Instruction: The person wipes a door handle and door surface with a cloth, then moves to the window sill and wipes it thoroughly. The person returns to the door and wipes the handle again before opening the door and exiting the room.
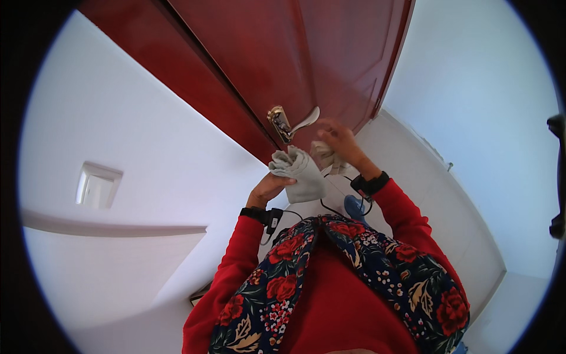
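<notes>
My left hand [269,188] grips a folded pale grey-green cloth [306,179] from below, its thumb along the near side. The ruffled edges of that cloth point up towards the door. To the right, my right hand [341,140] holds a bunched beige cloth [326,155] beneath its palm; its fingers are slightly blurred and reach towards the door handle. A curved metal lever handle [307,121] on an ornate lock plate [279,125] lies just left of those fingers, with a small gap between.
A dark red panelled door [274,57] stands shut ahead of me. On the white wall to the left is a light switch [99,185]. Pale floor tiles [398,163] run along the right wall. Black cables [328,205] hang near my wrists, above a blue shoe [355,207].
</notes>
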The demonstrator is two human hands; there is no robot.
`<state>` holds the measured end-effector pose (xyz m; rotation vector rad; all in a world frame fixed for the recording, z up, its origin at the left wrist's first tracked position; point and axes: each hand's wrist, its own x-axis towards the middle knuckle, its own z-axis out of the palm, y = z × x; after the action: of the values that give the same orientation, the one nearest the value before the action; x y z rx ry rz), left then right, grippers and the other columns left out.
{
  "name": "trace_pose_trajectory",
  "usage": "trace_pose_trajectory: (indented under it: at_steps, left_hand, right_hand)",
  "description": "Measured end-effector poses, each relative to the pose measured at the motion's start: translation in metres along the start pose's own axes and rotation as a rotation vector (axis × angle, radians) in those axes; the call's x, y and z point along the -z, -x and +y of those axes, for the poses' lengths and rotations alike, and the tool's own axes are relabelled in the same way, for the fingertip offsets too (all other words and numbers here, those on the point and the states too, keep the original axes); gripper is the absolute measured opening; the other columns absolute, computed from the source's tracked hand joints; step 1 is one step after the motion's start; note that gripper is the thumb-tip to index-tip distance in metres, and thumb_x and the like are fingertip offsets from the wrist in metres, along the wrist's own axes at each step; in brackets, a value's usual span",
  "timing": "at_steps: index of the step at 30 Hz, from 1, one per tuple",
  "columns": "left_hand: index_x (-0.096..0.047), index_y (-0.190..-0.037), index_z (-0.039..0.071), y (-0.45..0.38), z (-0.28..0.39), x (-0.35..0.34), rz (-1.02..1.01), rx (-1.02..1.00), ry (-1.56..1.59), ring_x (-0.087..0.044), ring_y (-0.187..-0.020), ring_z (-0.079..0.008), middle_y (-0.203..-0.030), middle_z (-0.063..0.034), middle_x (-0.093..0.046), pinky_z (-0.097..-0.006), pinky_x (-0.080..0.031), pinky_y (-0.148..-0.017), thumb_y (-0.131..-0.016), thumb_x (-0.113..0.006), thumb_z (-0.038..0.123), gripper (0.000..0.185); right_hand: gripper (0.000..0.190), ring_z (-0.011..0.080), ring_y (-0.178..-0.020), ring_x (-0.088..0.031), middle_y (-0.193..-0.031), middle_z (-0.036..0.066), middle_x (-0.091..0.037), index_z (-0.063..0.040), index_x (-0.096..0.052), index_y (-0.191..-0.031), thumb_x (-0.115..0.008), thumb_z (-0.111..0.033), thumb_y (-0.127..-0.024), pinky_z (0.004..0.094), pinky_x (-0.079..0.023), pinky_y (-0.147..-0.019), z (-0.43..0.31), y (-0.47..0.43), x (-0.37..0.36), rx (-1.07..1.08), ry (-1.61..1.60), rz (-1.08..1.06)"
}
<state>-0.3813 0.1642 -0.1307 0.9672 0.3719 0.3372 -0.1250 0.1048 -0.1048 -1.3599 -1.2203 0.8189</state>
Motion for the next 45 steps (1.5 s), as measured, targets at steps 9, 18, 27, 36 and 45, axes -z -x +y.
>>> trace_pose_trajectory:
  at_steps: [9,18,27,36,45]
  left_hand:
    - [-0.049,-0.135,0.005,-0.008,-0.004,-0.028,0.101,0.033,-0.161,-0.054,-0.121,-0.0211,-0.129,-0.0068,-0.058,-0.0347,-0.044,-0.104,-0.077,-0.072,-0.002,0.063]
    - [-0.045,-0.141,0.006,0.021,-0.001,-0.017,0.161,0.090,-0.017,-0.054,-0.122,-0.0223,-0.133,-0.0073,-0.057,-0.0365,-0.041,-0.106,-0.077,-0.071,0.001,0.070]
    - [-0.045,-0.140,0.004,0.072,0.016,-0.010,0.280,0.041,-0.169,-0.055,-0.120,-0.0223,-0.131,-0.0077,-0.058,-0.0364,-0.041,-0.106,-0.070,-0.074,0.004,0.075]
    - [-0.047,-0.138,0.002,0.110,-0.002,-0.012,0.450,0.017,-0.111,-0.055,-0.120,-0.0236,-0.129,-0.0092,-0.060,-0.0370,-0.040,-0.106,-0.071,-0.076,0.004,0.073]
    - [-0.051,-0.136,0.002,0.118,0.006,-0.024,0.480,-0.042,-0.130,-0.055,-0.120,-0.0233,-0.128,-0.0087,-0.060,-0.0357,-0.040,-0.106,-0.069,-0.077,0.006,0.072]
  right_hand:
    - [0.025,0.0096,-0.088,-0.058,-0.094,0.002,-0.061,-0.004,-0.060,-0.119,-0.058,-0.014,-0.097,0.0267,-0.049,-0.078,-0.015,0.012,-0.049,0.054,-0.500,-0.296]
    - [0.026,0.0286,-0.097,-0.063,-0.100,0.013,-0.065,0.000,-0.063,-0.113,-0.060,-0.009,-0.089,0.0388,-0.048,-0.091,-0.011,-0.020,-0.024,0.396,0.315,0.049]
    - [0.017,0.0331,-0.081,-0.066,-0.080,0.015,-0.068,-0.011,-0.069,-0.091,-0.064,-0.019,-0.077,0.0422,-0.047,-0.087,0.031,-0.094,-0.036,0.496,1.005,-0.332]
    - [0.022,0.0307,-0.070,-0.066,-0.071,0.007,-0.068,-0.023,-0.076,-0.085,-0.070,-0.039,-0.070,0.0463,-0.051,-0.062,0.071,-0.113,-0.050,0.464,0.983,-0.257]
    - [0.018,0.0335,-0.065,-0.065,-0.068,0.010,-0.067,-0.021,-0.078,-0.084,-0.070,-0.023,-0.068,0.0430,-0.052,-0.060,0.087,-0.084,-0.058,0.459,0.580,-0.016]
